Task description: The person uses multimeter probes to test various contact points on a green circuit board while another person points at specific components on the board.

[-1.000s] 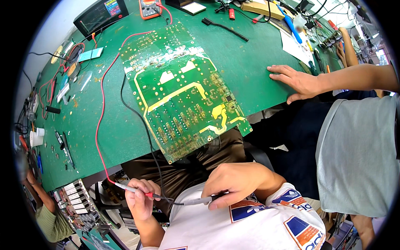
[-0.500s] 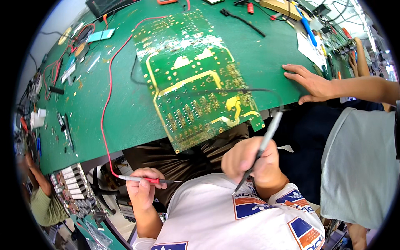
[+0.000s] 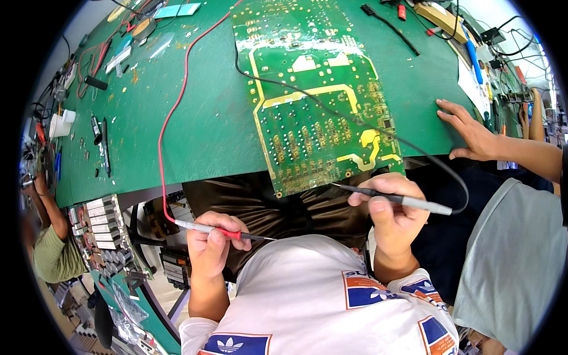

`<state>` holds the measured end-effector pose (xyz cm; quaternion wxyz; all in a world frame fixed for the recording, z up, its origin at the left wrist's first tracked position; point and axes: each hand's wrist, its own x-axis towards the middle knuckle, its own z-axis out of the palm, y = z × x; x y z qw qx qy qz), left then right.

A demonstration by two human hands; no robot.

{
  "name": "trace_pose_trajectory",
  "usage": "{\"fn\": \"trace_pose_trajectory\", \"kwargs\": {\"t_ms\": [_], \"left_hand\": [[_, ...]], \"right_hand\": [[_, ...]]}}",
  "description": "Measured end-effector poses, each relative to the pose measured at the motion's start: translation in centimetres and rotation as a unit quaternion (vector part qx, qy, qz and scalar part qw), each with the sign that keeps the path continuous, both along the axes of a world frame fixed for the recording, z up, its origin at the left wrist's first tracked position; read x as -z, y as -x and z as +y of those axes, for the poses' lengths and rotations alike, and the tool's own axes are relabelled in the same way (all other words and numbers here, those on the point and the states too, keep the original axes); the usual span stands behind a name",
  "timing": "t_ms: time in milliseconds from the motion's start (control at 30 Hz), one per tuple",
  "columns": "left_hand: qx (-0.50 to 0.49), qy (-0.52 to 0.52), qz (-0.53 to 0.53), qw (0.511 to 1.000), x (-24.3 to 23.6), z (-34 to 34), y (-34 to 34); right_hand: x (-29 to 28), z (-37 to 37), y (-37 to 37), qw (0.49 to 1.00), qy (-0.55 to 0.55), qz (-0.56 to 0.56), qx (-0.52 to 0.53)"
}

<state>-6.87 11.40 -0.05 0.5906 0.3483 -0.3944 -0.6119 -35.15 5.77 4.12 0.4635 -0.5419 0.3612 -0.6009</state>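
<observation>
Low on the left, my left hand (image 3: pixel 214 241) is closed round a red test probe (image 3: pixel 228 233), whose metal tip points right over my lap. A red lead runs from its grey end up across the table. My right hand (image 3: pixel 395 214) pinches a black test probe (image 3: pixel 408 201) with a grey end; its tip points left, just off the near edge of a circuit board. This large green circuit board (image 3: pixel 319 130) with yellowish traces lies on the table, its near edge jutting over my lap. The black lead (image 3: pixel 331 110) loops from the probe across the board.
A co-worker's hand (image 3: pixel 473 133) rests on the green table (image 3: pixel 207 124) at the right. Near the back lies a black brush (image 3: pixel 390 29). Pens (image 3: pixel 105 148) and a white cup (image 3: pixel 59 125) are on the left. A component-filled board (image 3: pixel 109 236) stands lower left.
My right hand has turned the black probe from upright to nearly level, tip pointing left. The view has shifted, so the board appears farther right and higher. My left hand keeps the red probe.
</observation>
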Motion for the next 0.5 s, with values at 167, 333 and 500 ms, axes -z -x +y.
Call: {"fn": "trace_pose_trajectory", "kwargs": {"t_ms": [167, 333, 500], "left_hand": [[-0.041, 0.033, -0.023, 0.998, 0.0, -0.2, 0.6], [-0.083, 0.013, -0.047, 0.995, -0.7, -0.4, 1.7], [-0.063, -0.002, -0.024, 0.998, -0.8, -0.8, 2.6]], "right_hand": [[1.3, 0.2, -1.0, 0.997, 0.058, 0.013, -0.057], [1.9, 0.5, -2.2, 0.998, -0.002, 0.031, -0.05], [2.4, -0.1, -2.6, 0.996, 0.067, 0.013, -0.065]]}}
